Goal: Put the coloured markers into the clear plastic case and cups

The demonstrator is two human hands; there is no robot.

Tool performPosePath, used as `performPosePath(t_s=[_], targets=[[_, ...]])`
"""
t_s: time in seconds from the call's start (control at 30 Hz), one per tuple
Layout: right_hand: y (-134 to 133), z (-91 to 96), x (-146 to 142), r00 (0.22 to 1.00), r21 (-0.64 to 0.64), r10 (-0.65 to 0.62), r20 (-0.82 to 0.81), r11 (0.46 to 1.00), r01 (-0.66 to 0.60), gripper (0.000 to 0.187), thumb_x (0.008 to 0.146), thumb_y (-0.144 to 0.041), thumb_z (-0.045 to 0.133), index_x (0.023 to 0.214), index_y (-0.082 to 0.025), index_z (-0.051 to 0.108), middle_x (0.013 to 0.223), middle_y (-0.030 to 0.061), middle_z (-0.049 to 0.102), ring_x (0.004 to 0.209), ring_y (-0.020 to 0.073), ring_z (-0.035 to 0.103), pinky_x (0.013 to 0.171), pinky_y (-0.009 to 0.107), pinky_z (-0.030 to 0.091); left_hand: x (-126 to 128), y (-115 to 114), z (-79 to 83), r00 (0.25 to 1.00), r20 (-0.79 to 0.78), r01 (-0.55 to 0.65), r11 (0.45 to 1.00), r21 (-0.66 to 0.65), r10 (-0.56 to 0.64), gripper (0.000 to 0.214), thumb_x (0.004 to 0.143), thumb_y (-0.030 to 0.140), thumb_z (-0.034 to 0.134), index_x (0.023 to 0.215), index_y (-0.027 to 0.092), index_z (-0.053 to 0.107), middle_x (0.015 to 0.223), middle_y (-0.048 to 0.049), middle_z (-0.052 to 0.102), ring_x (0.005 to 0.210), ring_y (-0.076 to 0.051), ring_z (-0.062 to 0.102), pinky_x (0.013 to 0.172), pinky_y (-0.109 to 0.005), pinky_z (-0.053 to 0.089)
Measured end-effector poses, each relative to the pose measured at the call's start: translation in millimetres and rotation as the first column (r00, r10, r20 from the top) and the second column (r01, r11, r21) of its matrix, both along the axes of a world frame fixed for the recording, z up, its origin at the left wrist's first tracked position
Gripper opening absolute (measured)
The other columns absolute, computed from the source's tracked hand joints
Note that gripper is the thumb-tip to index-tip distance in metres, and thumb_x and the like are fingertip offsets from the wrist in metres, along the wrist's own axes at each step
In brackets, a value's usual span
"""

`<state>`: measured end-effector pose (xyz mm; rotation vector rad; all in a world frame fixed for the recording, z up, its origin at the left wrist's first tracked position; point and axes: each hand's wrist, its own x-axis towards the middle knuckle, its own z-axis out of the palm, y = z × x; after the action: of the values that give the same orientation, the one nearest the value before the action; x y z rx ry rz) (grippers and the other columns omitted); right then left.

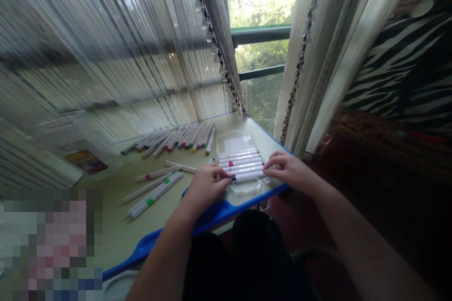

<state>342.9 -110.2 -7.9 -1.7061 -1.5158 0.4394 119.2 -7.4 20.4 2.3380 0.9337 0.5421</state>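
Observation:
A clear plastic marker case [245, 187] lies on a green table with a blue rim [169, 237], holding a row of white markers [239, 161]. My left hand [205, 185] pinches the left end of the nearest marker [247, 177], which has a dark cap. At that marker's right end, the curled fingers of my right hand [291, 170] press on it. Both hands rest at the case's near edge.
Loose white markers [155, 191] lie left of the case, and a long row of markers [176, 138] lies farther back. A clear box with an orange label [86, 160] stands at the left. Curtains and a window [263, 56] are behind; a zebra-print fabric [399, 70] is at right.

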Motion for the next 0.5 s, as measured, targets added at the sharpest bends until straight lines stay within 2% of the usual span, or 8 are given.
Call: performPosePath(t_s=[0.13, 0.37, 0.43, 0.5], targets=[[1, -1.0, 1, 1.000, -0.016, 0.002, 0.024, 1.000, -0.002, 0.017, 0.073, -0.034, 0.063, 0.075, -0.020, 0.073, 0.079, 0.0019, 0.057, 0.062, 0.0113, 0.049, 0.062, 0.025, 0.041, -1, 2, -3.1, 1.000, -0.002, -0.016, 1.000, -0.011, 0.016, 0.013, 0.073, 0.024, 0.063, 0.076, 0.018, 0.073, 0.084, -0.0038, 0.065, 0.076, -0.015, 0.059, 0.074, -0.027, 0.047], [-5, 0.4, 2, 1.000, -0.032, 0.010, -0.015, 0.999, -0.011, 0.023, 0.072, -0.044, 0.063, 0.073, -0.023, 0.073, 0.082, 0.0058, 0.067, 0.076, 0.0193, 0.061, 0.070, 0.029, 0.046, -12, -7, -7.2, 0.996, 0.080, 0.040, 0.998, 0.038, -0.043, 0.021, 0.080, 0.025, 0.056, 0.089, 0.019, 0.073, 0.090, -0.0051, 0.066, 0.077, -0.015, 0.060, 0.074, -0.025, 0.048], [-8, 2.6, 2, 0.998, -0.036, 0.019, -0.053, 0.999, -0.021, 0.025, 0.072, -0.048, 0.063, 0.074, -0.025, 0.073, 0.082, 0.0063, 0.069, 0.077, 0.0206, 0.062, 0.069, 0.030, 0.047, -23, -4, -2.3, 0.995, 0.096, 0.009, 0.996, 0.090, -0.017, 0.023, 0.081, 0.024, 0.055, 0.096, 0.018, 0.071, 0.092, -0.0057, 0.067, 0.079, -0.015, 0.061, 0.077, -0.026, 0.048], [-9, 6.5, -2, 0.997, -0.025, 0.010, -0.078, 1.000, -0.012, 0.027, 0.073, -0.050, 0.062, 0.076, -0.025, 0.073, 0.080, 0.0061, 0.070, 0.075, 0.0207, 0.063, 0.066, 0.029, 0.048, -41, 4, 5.5, 0.994, 0.068, -0.099, 0.978, 0.185, 0.088, 0.025, 0.081, 0.019, 0.054, 0.100, 0.018, 0.069, 0.096, -0.0066, 0.068, 0.086, -0.017, 0.062, 0.083, -0.028, 0.047]])
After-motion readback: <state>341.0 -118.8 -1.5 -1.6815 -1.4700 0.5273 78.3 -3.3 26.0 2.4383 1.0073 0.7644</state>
